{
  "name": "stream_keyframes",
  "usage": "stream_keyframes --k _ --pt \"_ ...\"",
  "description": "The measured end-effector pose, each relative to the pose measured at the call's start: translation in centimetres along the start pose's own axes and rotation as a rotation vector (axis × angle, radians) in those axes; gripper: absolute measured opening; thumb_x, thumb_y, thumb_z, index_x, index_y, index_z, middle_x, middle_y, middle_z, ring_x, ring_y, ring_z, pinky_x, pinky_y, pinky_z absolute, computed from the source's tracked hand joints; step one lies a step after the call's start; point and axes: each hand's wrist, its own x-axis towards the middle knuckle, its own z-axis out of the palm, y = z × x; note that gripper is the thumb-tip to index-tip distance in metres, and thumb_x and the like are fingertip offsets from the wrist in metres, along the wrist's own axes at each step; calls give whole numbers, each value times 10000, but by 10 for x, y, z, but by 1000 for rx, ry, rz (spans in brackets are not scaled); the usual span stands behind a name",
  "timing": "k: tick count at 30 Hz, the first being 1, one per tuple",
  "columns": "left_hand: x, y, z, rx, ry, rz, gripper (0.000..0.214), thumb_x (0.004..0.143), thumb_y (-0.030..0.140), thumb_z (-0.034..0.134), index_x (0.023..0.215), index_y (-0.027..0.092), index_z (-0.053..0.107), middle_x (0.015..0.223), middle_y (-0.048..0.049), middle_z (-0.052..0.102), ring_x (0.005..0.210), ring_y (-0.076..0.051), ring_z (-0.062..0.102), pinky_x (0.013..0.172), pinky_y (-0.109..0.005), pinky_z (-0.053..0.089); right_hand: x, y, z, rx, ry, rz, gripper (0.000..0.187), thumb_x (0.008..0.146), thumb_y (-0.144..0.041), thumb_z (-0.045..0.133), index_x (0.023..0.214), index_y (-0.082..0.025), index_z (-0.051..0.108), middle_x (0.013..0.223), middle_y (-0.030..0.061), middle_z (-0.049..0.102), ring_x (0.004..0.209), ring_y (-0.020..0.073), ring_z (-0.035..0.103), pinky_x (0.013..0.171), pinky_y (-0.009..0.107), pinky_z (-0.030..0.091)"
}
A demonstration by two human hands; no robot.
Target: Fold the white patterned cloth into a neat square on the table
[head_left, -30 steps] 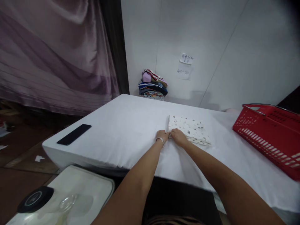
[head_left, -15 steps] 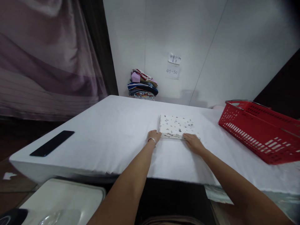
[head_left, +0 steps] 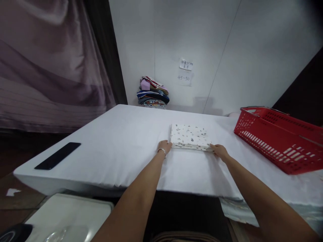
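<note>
A folded white cloth (head_left: pixel 190 134) with a small scattered print lies flat on the white-covered table (head_left: pixel 121 141). Its layered edge faces me. My left hand (head_left: pixel 165 146), with a bracelet at the wrist, grips the near left corner of the cloth, fingers closed. At the near right corner, my right hand (head_left: pixel 219 151) pinches the cloth between thumb and fingers. Some fingertips of both hands are hidden under or behind the cloth.
A red plastic basket (head_left: pixel 275 141) stands on the table at the right. A dark flat slab (head_left: pixel 58 155) lies on the left. Folded clothes (head_left: pixel 153 92) are piled behind the far edge, by the wall with paper notes (head_left: pixel 185 71). A white stool-like surface (head_left: pixel 70 215) is at lower left.
My right hand has slid right along the cloth's near edge, from lying on it to pinching its right corner. My left hand stays at the left corner.
</note>
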Motion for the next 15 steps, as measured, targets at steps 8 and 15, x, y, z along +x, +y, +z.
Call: stream_keyframes --k 8,15 --pt "0 1 -1 14 2 7 372 797 323 433 1031 158 669 1191 -52 609 1203 -175 469 1013 -191 287 10 -14 -2 193 -81 225 326 712 -466 637 634 -165 537 496 0 523 422 104 476 415 223 379" --pt "-2 3 -5 46 9 17 331 797 327 446 932 176 707 1252 -40 565 1206 -199 466 1022 -219 292 15 -24 -11 379 -260 334 304 780 -409 574 628 -148 544 542 22 574 417 86 502 385 192 377"
